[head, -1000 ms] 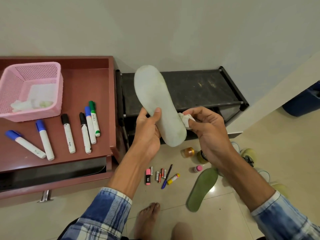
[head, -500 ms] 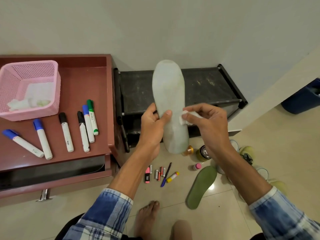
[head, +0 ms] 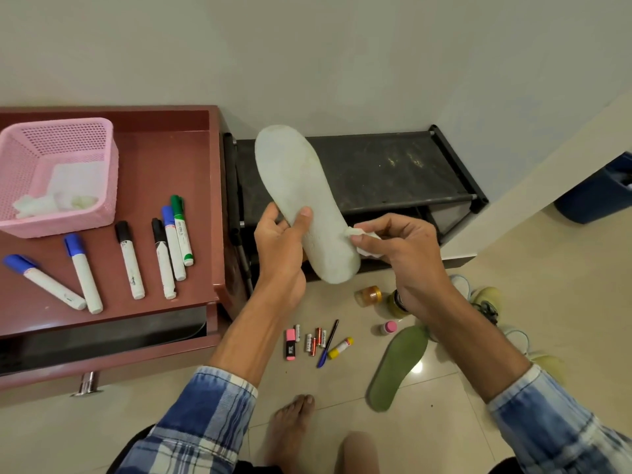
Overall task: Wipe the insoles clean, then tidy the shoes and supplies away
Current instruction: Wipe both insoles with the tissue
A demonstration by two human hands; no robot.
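The pale insole [head: 297,200] is held up in the air, tilted with its toe end toward the wall, over the front edge of the black shoe rack [head: 393,169]. The left hand [head: 280,248] grips it at mid-length, thumb across its face and fingers curled behind. The right hand [head: 407,248] pinches a crumpled white wipe [head: 363,239] against the insole's right edge near the heel. Below, a green insole [head: 398,366] lies flat on the floor [head: 547,268], near the pale shoes [head: 485,295] (partly hidden by the right forearm). On the red cabinet [head: 171,159], a pink basket [head: 109,186] sits toward the back left corner and six markers [head: 130,265] lie toward the front edge.
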